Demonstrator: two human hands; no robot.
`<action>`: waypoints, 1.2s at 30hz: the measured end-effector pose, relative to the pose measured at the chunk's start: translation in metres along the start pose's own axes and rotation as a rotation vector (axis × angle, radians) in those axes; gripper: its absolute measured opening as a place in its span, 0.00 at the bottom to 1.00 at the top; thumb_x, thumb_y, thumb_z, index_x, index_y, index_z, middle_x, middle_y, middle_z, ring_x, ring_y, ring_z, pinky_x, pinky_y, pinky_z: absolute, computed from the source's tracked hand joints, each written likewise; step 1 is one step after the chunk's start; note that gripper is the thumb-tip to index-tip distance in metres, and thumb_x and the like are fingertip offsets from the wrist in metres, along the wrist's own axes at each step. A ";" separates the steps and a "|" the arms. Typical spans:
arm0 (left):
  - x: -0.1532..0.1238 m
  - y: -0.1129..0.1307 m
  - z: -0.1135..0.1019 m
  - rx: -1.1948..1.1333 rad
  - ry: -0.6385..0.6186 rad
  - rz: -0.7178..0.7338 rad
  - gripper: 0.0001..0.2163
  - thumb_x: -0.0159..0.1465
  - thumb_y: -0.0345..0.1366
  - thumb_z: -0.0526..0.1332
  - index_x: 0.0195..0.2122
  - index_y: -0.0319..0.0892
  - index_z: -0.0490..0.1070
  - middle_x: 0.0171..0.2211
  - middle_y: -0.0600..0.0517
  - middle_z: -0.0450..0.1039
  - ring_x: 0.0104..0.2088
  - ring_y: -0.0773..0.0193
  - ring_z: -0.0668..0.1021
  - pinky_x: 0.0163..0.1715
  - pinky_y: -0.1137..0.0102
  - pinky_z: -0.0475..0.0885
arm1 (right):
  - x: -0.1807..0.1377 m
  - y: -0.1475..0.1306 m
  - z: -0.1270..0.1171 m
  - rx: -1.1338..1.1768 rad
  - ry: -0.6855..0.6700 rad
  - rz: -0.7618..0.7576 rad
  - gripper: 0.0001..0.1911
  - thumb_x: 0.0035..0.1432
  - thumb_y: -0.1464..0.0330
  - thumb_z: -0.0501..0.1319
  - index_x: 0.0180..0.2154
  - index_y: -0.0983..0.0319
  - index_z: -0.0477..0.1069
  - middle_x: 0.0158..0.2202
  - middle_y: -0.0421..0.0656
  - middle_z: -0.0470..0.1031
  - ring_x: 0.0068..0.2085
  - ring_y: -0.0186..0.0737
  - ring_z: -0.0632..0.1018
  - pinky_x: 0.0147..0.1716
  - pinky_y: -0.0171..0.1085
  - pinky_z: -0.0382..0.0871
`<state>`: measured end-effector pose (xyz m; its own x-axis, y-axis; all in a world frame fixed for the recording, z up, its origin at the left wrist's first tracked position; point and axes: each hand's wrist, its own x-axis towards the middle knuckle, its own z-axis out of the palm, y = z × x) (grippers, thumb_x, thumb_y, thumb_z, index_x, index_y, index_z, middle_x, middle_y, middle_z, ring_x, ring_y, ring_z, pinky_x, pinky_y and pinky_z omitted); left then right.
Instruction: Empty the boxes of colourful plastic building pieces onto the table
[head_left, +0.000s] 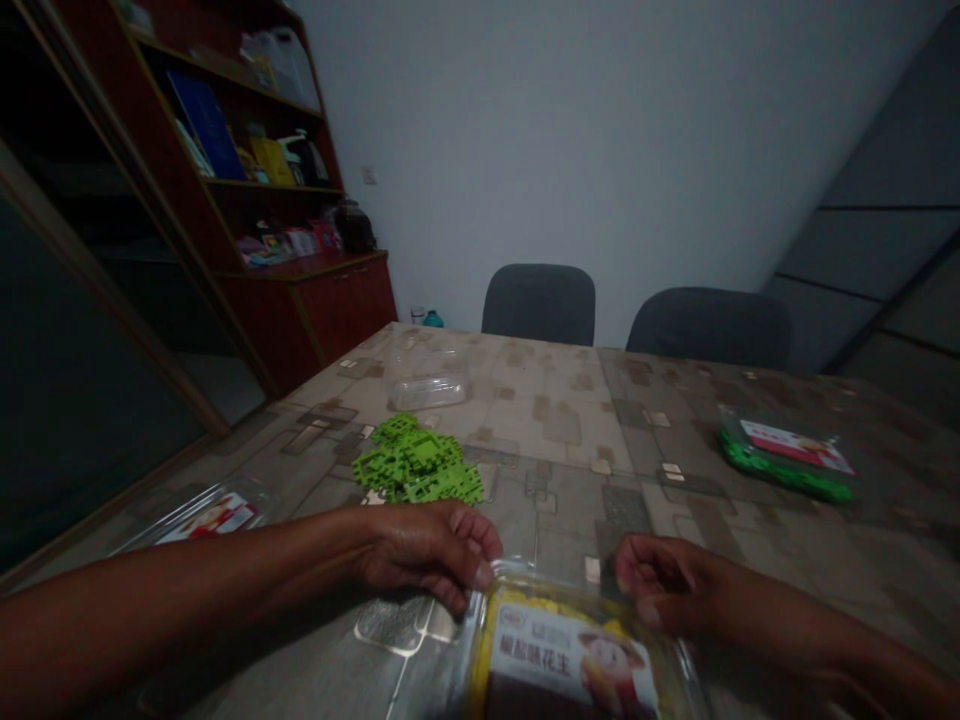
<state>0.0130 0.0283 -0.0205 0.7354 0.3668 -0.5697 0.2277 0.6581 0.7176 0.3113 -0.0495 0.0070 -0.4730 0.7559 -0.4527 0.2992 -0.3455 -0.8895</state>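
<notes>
A clear plastic box (551, 650) with a printed label and yellow pieces inside lies at the table's near edge, its lower part cut off by the frame. At its far left corner, my left hand (442, 550) pinches the rim between thumb and fingers. Curled fingers of my right hand (671, 585) are at the far right corner, the thumb against the box. Just beyond my left hand is a loose pile of light green interlocking plastic pieces (420, 462).
An open clear plastic container (429, 390) stands behind the green pile. A labelled clear lid (217, 515) lies at left, partly behind my forearm. At right sits a labelled box of darker green pieces (787, 460). Two grey chairs (538, 300) stand across the patterned table (555, 420).
</notes>
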 end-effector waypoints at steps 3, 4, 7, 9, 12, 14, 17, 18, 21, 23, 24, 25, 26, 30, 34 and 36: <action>0.001 -0.003 0.001 0.008 -0.023 -0.009 0.15 0.41 0.28 0.76 0.27 0.37 0.72 0.21 0.57 0.75 0.18 0.73 0.74 0.21 0.79 0.75 | 0.002 -0.010 -0.002 -0.058 -0.049 0.023 0.21 0.48 0.54 0.68 0.31 0.60 0.63 0.28 0.35 0.60 0.29 0.33 0.60 0.27 0.32 0.52; 0.001 -0.003 0.002 0.009 -0.027 -0.006 0.16 0.40 0.28 0.76 0.26 0.37 0.71 0.21 0.57 0.74 0.18 0.74 0.73 0.20 0.80 0.75 | 0.005 -0.014 -0.001 -0.077 -0.057 0.027 0.21 0.48 0.54 0.69 0.30 0.60 0.63 0.28 0.35 0.61 0.30 0.33 0.61 0.28 0.32 0.53; 0.001 0.000 0.005 0.014 -0.033 0.007 0.17 0.39 0.29 0.77 0.25 0.37 0.69 0.19 0.59 0.73 0.17 0.75 0.72 0.19 0.80 0.75 | 0.020 -0.023 0.004 -0.093 -0.035 0.008 0.22 0.49 0.52 0.68 0.29 0.61 0.63 0.27 0.34 0.61 0.30 0.31 0.61 0.28 0.31 0.52; 0.001 0.002 0.007 0.024 -0.028 0.004 0.18 0.38 0.29 0.77 0.24 0.37 0.68 0.18 0.59 0.72 0.17 0.74 0.72 0.19 0.80 0.75 | 0.036 -0.028 0.011 -0.081 -0.028 -0.010 0.23 0.49 0.50 0.67 0.29 0.62 0.63 0.26 0.34 0.61 0.28 0.30 0.60 0.26 0.31 0.51; 0.002 0.003 0.009 0.056 -0.011 0.001 0.18 0.37 0.30 0.78 0.23 0.37 0.69 0.18 0.58 0.72 0.18 0.73 0.73 0.18 0.79 0.74 | 0.058 -0.034 0.026 -0.080 -0.098 -0.014 0.24 0.46 0.50 0.68 0.28 0.63 0.66 0.24 0.34 0.64 0.24 0.28 0.61 0.24 0.31 0.52; 0.002 0.001 0.009 0.067 -0.004 0.009 0.18 0.36 0.31 0.78 0.23 0.37 0.69 0.18 0.58 0.72 0.17 0.73 0.72 0.17 0.79 0.74 | 0.067 -0.038 0.034 -0.081 -0.137 -0.010 0.22 0.43 0.52 0.70 0.28 0.63 0.67 0.23 0.34 0.66 0.23 0.27 0.62 0.23 0.31 0.54; 0.002 -0.003 0.008 0.044 -0.001 0.033 0.19 0.35 0.30 0.78 0.23 0.37 0.68 0.17 0.59 0.72 0.16 0.73 0.71 0.17 0.79 0.73 | 0.071 -0.043 0.041 -0.068 -0.118 -0.023 0.20 0.41 0.57 0.72 0.26 0.63 0.66 0.22 0.33 0.66 0.22 0.27 0.62 0.23 0.30 0.54; 0.001 -0.004 0.008 0.032 -0.005 0.039 0.19 0.36 0.30 0.78 0.23 0.38 0.68 0.18 0.59 0.72 0.16 0.73 0.71 0.16 0.79 0.73 | 0.070 -0.044 0.042 -0.065 -0.105 -0.029 0.20 0.41 0.57 0.71 0.26 0.63 0.65 0.21 0.33 0.65 0.22 0.27 0.62 0.23 0.30 0.54; 0.000 -0.005 0.007 0.000 -0.043 0.052 0.18 0.38 0.30 0.77 0.25 0.37 0.70 0.19 0.59 0.73 0.18 0.73 0.73 0.19 0.78 0.74 | 0.065 -0.043 0.040 -0.080 -0.055 -0.062 0.21 0.40 0.57 0.72 0.25 0.62 0.65 0.21 0.32 0.64 0.23 0.27 0.62 0.22 0.30 0.53; 0.000 -0.004 0.006 -0.022 -0.080 0.059 0.16 0.42 0.31 0.77 0.27 0.36 0.71 0.22 0.57 0.74 0.20 0.73 0.75 0.23 0.78 0.74 | 0.063 -0.041 0.038 -0.084 -0.031 -0.092 0.21 0.40 0.57 0.73 0.25 0.62 0.65 0.21 0.32 0.64 0.23 0.28 0.61 0.22 0.30 0.52; 0.000 -0.004 0.006 -0.036 -0.092 0.066 0.16 0.42 0.31 0.76 0.28 0.36 0.72 0.23 0.56 0.75 0.22 0.73 0.76 0.24 0.78 0.74 | 0.062 -0.040 0.038 -0.083 -0.024 -0.106 0.22 0.40 0.56 0.73 0.26 0.63 0.66 0.21 0.32 0.63 0.23 0.28 0.61 0.22 0.30 0.52; 0.000 -0.004 0.006 -0.052 -0.094 0.075 0.16 0.43 0.31 0.76 0.29 0.36 0.72 0.24 0.56 0.75 0.22 0.72 0.76 0.25 0.78 0.74 | 0.062 -0.039 0.037 -0.078 -0.020 -0.117 0.22 0.41 0.56 0.72 0.26 0.63 0.66 0.21 0.32 0.63 0.23 0.28 0.61 0.22 0.30 0.51; 0.000 -0.005 0.006 -0.066 -0.084 0.089 0.16 0.42 0.30 0.76 0.30 0.36 0.73 0.24 0.55 0.76 0.23 0.72 0.77 0.25 0.77 0.75 | 0.061 -0.038 0.037 -0.073 -0.022 -0.126 0.22 0.42 0.55 0.72 0.27 0.63 0.66 0.21 0.32 0.63 0.23 0.28 0.60 0.22 0.30 0.51; -0.001 -0.011 0.010 -0.087 -0.003 0.128 0.18 0.40 0.30 0.77 0.29 0.36 0.71 0.23 0.54 0.76 0.21 0.71 0.76 0.23 0.76 0.74 | 0.060 -0.040 0.038 -0.055 -0.058 -0.122 0.20 0.44 0.57 0.70 0.30 0.64 0.67 0.22 0.32 0.62 0.24 0.28 0.60 0.22 0.30 0.51; -0.002 -0.014 0.016 -0.061 0.063 0.149 0.19 0.38 0.30 0.77 0.27 0.36 0.70 0.21 0.56 0.74 0.19 0.71 0.74 0.21 0.76 0.71 | 0.062 -0.044 0.042 -0.116 -0.069 -0.091 0.17 0.43 0.60 0.70 0.29 0.63 0.66 0.22 0.33 0.63 0.24 0.29 0.62 0.22 0.30 0.53; -0.002 -0.013 0.017 -0.046 0.096 0.167 0.19 0.38 0.30 0.78 0.26 0.37 0.69 0.20 0.57 0.72 0.18 0.72 0.73 0.20 0.77 0.70 | 0.064 -0.046 0.045 -0.133 -0.034 -0.090 0.17 0.44 0.61 0.70 0.27 0.62 0.65 0.21 0.32 0.63 0.24 0.28 0.61 0.22 0.30 0.52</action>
<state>0.0196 0.0078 -0.0222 0.6960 0.5326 -0.4816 0.0768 0.6116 0.7874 0.2295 -0.0101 0.0163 -0.5298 0.7606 -0.3752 0.3606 -0.1983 -0.9114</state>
